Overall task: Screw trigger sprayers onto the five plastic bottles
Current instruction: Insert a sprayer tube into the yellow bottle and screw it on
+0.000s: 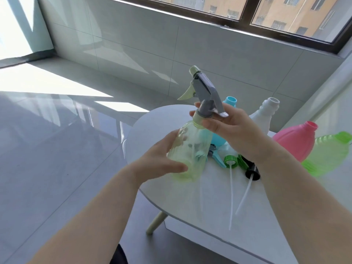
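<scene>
My left hand (162, 159) grips the body of a clear yellow-green bottle (192, 147), held tilted above the white table (215, 212). A grey trigger sprayer (205, 90) with a pale green trigger sits in its neck. My right hand (228, 124) holds the sprayer's collar between thumb and fingers. Behind stand a blue bottle (229, 102) and a white bottle (263, 119), both with bare necks. A pink bottle (297, 141) and a green bottle (327, 155) lie on their sides at the right. Loose sprayers lie on the table: a blue one (215, 157), a green-capped one (230, 161) and a black-capped one (252, 173).
The table's rounded left edge (133, 134) drops off to a glossy grey tiled floor (57, 149). A wooden table leg (158, 221) shows beneath. A tiled wall (171, 40) and a window (285, 16) stand behind. Long dip tubes (231, 195) stretch towards the table's near edge.
</scene>
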The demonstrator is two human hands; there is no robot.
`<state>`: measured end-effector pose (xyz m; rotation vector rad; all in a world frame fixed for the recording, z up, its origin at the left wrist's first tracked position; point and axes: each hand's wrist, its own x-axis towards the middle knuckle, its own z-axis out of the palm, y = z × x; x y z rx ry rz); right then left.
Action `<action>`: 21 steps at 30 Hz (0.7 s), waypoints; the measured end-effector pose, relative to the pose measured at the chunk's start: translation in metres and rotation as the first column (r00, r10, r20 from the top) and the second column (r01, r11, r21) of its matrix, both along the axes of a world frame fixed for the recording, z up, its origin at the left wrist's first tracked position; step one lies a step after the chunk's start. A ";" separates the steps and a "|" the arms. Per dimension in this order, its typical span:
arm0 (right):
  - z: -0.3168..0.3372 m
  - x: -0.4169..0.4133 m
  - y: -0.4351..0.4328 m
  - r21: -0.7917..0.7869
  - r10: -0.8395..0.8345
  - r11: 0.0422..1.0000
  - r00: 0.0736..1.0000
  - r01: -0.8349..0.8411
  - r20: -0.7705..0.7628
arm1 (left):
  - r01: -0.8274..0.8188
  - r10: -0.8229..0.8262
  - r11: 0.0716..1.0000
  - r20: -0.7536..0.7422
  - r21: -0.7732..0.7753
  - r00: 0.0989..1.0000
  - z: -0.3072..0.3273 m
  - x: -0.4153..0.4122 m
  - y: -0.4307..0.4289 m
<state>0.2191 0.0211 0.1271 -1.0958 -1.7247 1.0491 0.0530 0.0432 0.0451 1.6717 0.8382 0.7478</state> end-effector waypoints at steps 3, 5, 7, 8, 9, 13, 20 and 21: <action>-0.004 -0.002 -0.003 0.029 -0.068 0.997 0.997 0.069 -0.042 | -0.174 0.181 0.975 -0.045 0.136 0.982 -0.007 0.006 -0.006; -0.008 -0.006 -0.007 0.065 -0.122 0.990 0.989 0.127 -0.082 | -0.362 0.401 0.887 -0.090 0.288 0.912 -0.012 0.016 -0.019; -0.012 -0.011 -0.009 0.095 -0.163 0.980 0.979 0.175 -0.120 | -0.447 0.519 0.807 -0.103 0.386 0.849 -0.017 0.023 -0.028; -0.012 -0.013 -0.010 0.100 -0.179 0.976 0.976 0.192 -0.125 | -0.434 0.509 0.811 -0.108 0.392 0.854 -0.018 0.023 -0.029; -0.011 -0.013 -0.010 0.098 -0.184 0.976 0.976 0.196 -0.119 | -0.387 0.454 0.846 -0.118 0.367 0.883 -0.017 0.020 -0.026; -0.002 -0.006 -0.007 0.027 -0.103 0.994 0.994 0.104 -0.031 | -0.066 0.081 0.991 -0.122 0.120 0.989 -0.006 0.003 -0.009; -0.010 -0.008 -0.007 0.032 -0.200 0.979 0.977 0.203 -0.077 | -0.395 0.466 0.849 -0.145 0.352 0.873 -0.019 0.020 -0.026; -0.011 -0.007 -0.007 0.012 -0.185 0.982 0.977 0.187 -0.103 | -0.395 0.480 0.835 -0.156 0.382 0.864 -0.021 0.021 -0.028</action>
